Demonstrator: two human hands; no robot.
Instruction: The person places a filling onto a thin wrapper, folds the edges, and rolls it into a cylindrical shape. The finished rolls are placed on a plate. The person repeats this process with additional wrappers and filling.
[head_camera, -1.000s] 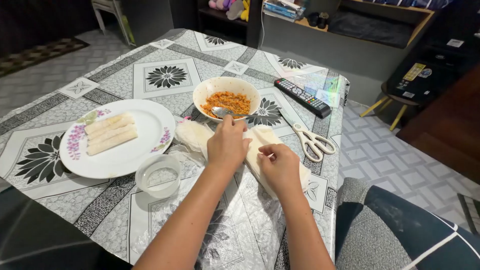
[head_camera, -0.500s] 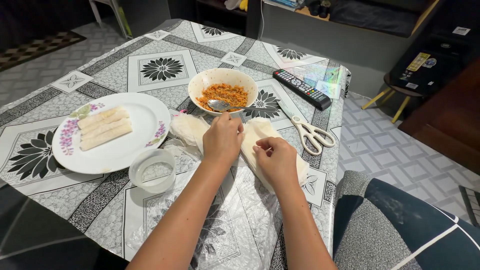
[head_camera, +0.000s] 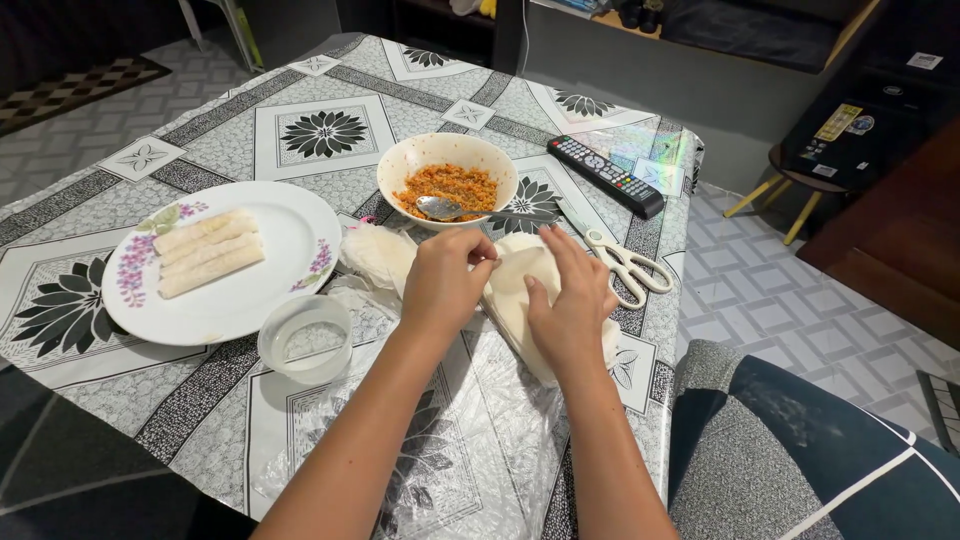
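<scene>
On the left of the worktop (head_camera: 330, 85) sits a white plate (head_camera: 285, 275) with a flower rim, carrying four pale rolls (head_camera: 208, 254) laid side by side. Just near of it, to the right, stands a small clear cup (head_camera: 304, 339), close to the plate's rim but apart from it. A crumpled plastic sheet (head_camera: 470, 440) covers the near middle of the worktop, under both forearms.

The left hand (head_camera: 443, 282) is curled, its fingertips pinched on the left edge of a white wrapper (head_camera: 523, 275) that lies flat on a stack of wrappers — whether it lifts that edge is hard to tell. Left of that hand lies a second, rumpled pile of wrappers (head_camera: 376, 252). Far of the hands stands a bowl (head_camera: 420, 155) of orange filling (head_camera: 450, 183) with a spoon (head_camera: 440, 208) resting in it, handle pointing right.

The right hand (head_camera: 572, 300) lies flat and open on the wrapper, fingers spread and pointing far, gripping nothing. Just right of it are white-handled scissors (head_camera: 625, 262), and farther off — near the worktop's right edge — a black remote (head_camera: 604, 176).
</scene>
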